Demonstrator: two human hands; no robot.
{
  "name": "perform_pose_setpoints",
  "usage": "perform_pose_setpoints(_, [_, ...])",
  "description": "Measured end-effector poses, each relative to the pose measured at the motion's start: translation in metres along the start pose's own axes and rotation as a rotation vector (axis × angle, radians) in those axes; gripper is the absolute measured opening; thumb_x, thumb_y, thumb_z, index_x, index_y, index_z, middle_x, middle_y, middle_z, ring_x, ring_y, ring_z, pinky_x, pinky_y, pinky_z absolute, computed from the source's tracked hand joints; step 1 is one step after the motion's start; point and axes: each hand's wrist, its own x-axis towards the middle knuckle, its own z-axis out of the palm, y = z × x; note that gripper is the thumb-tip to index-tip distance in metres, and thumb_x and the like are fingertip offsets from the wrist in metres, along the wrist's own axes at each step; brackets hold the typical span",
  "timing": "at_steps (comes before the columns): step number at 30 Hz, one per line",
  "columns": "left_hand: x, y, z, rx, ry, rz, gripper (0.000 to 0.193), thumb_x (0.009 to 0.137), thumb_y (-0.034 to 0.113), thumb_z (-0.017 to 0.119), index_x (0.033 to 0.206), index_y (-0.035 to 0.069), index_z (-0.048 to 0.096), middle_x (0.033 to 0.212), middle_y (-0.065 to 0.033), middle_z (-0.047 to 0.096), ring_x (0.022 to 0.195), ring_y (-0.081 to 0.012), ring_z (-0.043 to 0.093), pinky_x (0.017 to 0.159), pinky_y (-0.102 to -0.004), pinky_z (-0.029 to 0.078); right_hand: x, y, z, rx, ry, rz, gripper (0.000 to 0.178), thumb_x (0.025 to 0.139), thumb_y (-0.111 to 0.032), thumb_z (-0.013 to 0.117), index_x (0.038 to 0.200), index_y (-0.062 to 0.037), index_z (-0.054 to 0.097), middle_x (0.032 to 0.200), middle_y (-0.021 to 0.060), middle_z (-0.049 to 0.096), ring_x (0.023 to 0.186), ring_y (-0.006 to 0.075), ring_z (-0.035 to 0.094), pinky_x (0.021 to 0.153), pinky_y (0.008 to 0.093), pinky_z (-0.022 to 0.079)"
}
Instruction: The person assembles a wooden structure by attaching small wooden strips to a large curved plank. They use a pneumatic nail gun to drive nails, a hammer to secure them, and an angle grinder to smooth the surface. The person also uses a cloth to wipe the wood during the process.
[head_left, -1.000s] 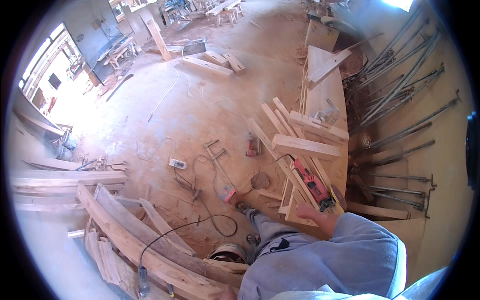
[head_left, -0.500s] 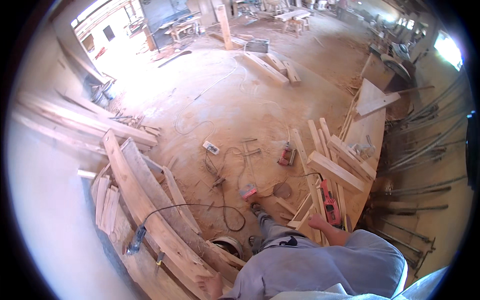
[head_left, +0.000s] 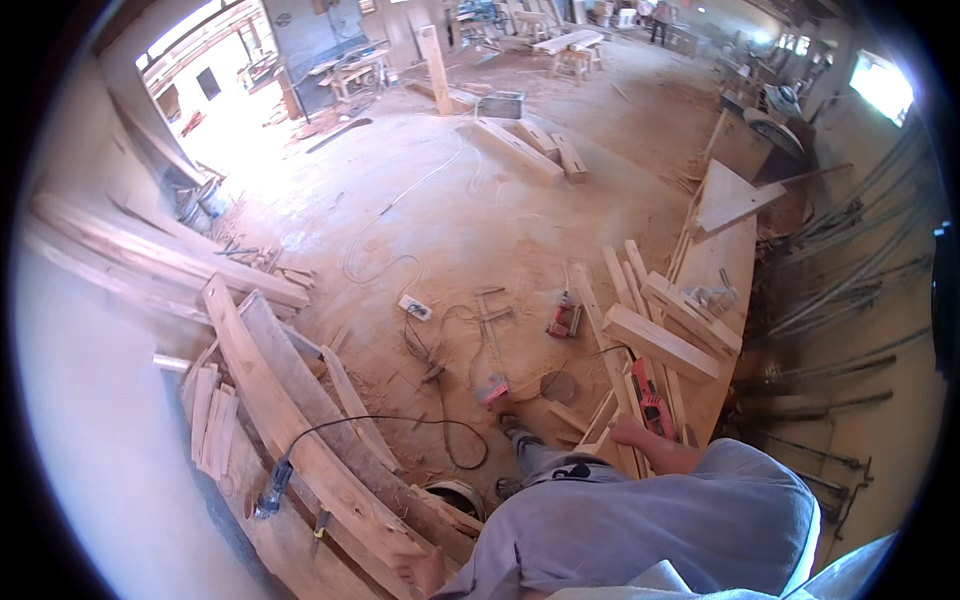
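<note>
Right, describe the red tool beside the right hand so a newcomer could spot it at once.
On the picture's right is a pile of pale timber. At its near end, beside the person's right hand, lies a long red power tool. Unlike the smaller red tool on the floor, it rests on the timber.

White light [head_left: 250, 155] is spilling from the wide doorway [head_left: 215, 95] onto the dusty tan floor [head_left: 500, 220] in front of it. A pale wall [head_left: 100, 410] is running nearer along the doorway's left, and a grey wall [head_left: 300, 40] is rising to its right behind a cluttered workbench [head_left: 352, 70]. Across the room from the doorway, a small window [head_left: 882, 88] is glowing.
</note>
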Motion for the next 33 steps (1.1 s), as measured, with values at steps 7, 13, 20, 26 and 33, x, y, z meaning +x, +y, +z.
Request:
perform_pose_setpoints(7, [0.053,-0.026,0.039,-0.341,0.022,0.107,0.118,0.086,0.057,0.071,0.162,0.000,0.002,0.163,-0.0275,0.019,0.145,-0.0395,0.032,0.121,-0.0502,0.027,-0.028,0.003,-0.006,0.121,0.054,-0.022,0.027,0.075,-0.016,0.059,0.093,-0.0049,0.076,0.094,0.0239,0.072,0.092,0.0418,0.071,0.083,0.0483,0.057])
perform_pose_setpoints(13, [0.159,-0.047,0.035,-1.413,-0.247,0.326,0.073,0.098,0.043,0.062,0.149,-0.003,0.037,0.147,-0.0200,0.047,0.130,-0.0318,0.051,0.109,-0.0433,0.043,-0.071,0.001,-0.017,0.086,-0.182,0.238,0.038,0.079,-0.020,0.061,0.111,-0.0060,0.076,0.107,0.0259,0.072,0.102,0.0393,0.072,0.093,0.0438,0.056])
perform_pose_setpoints(20, [0.183,0.047,-0.113,-0.861,0.379,0.354,0.065,0.102,0.037,0.050,0.148,-0.008,0.041,0.142,-0.0304,0.053,0.132,-0.0439,0.051,0.112,-0.0482,0.039,-0.013,-0.020,-0.035,0.085,-0.372,0.160,0.054,0.076,-0.020,0.066,0.125,0.0038,0.069,0.116,0.0221,0.073,0.106,0.0347,0.072,0.096,0.0392,0.056])
perform_pose_setpoints(26, [0.235,0.116,-0.149,-0.572,0.556,0.271,0.066,0.102,0.042,0.049,0.146,-0.007,0.046,0.147,-0.0322,0.048,0.136,-0.0473,0.046,0.117,-0.0514,0.032,0.129,-0.054,-0.050,-0.015,-0.335,-0.215,0.043,0.080,-0.023,0.061,0.113,0.0020,0.073,0.106,0.0284,0.072,0.102,0.0441,0.068,0.091,0.0460,0.055])
perform_pose_setpoints(33, [0.340,0.090,-0.098,-0.463,0.585,0.181,0.054,0.105,0.042,0.048,0.128,-0.005,0.060,0.126,-0.0276,0.062,0.117,-0.0363,0.060,0.093,-0.0513,0.051,0.386,-0.186,0.019,0.019,-0.445,-0.190,0.030,0.084,-0.023,0.066,0.107,-0.0060,0.074,0.107,0.0252,0.071,0.100,0.0414,0.069,0.087,0.0489,0.054])
